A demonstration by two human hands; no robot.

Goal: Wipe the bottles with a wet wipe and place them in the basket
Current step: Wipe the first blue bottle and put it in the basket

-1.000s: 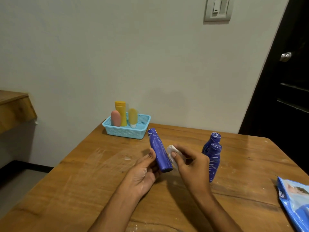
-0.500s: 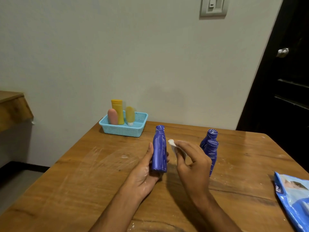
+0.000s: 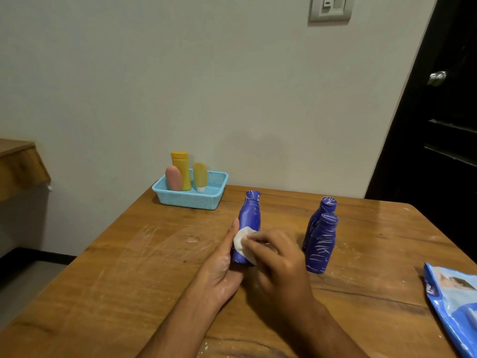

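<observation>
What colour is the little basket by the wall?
Light blue basket, with a mesh pattern of tiny holes, seen best in the head view.

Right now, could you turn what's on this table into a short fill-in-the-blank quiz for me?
1. The left hand holds a ____ bottle.
2. The right hand presses a white ____ against that bottle.
3. The light blue basket already holds ____ bottles.
4. Two more bottles stand on the wooden ____ to the right hand's right.

Missing words: blue; wipe; three; table
</observation>
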